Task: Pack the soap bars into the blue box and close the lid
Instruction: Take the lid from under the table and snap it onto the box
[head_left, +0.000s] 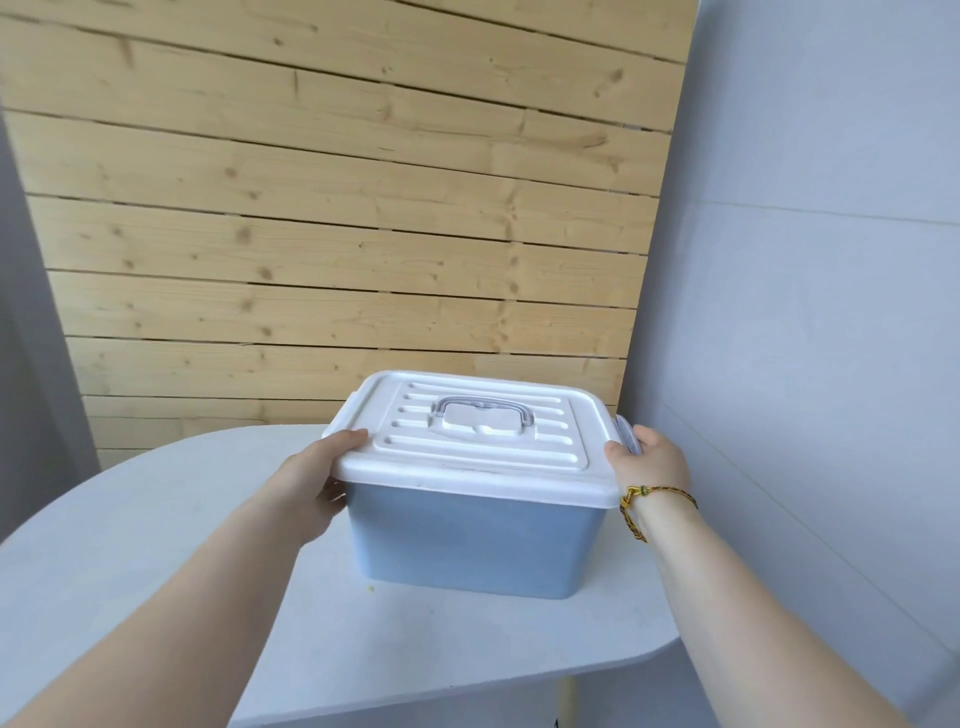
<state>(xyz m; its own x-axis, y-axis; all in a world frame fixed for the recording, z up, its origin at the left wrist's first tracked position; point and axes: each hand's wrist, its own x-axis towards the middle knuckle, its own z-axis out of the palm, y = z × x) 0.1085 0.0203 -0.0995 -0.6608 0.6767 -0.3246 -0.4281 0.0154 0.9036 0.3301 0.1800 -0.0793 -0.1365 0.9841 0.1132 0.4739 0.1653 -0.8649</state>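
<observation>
Both rims of lid (470, 470) on blue box (467, 540) clasped: left hand (317, 467) curled round left, right hand (649, 460) round right; table (156, 519) beneath.

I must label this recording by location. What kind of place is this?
Probably a plain indoor room: a wall of pale wooden planks, smooth grey walls, and a rounded white table bearing a blue box with a white lid.

I'm seeing a pale rounded surface (156, 519), one tiny greenish speck (370, 589) lying near its middle. Behind its far edge, a knotty wooden plank wall (337, 234); plain grey wall (805, 260) off its right edge.
</observation>
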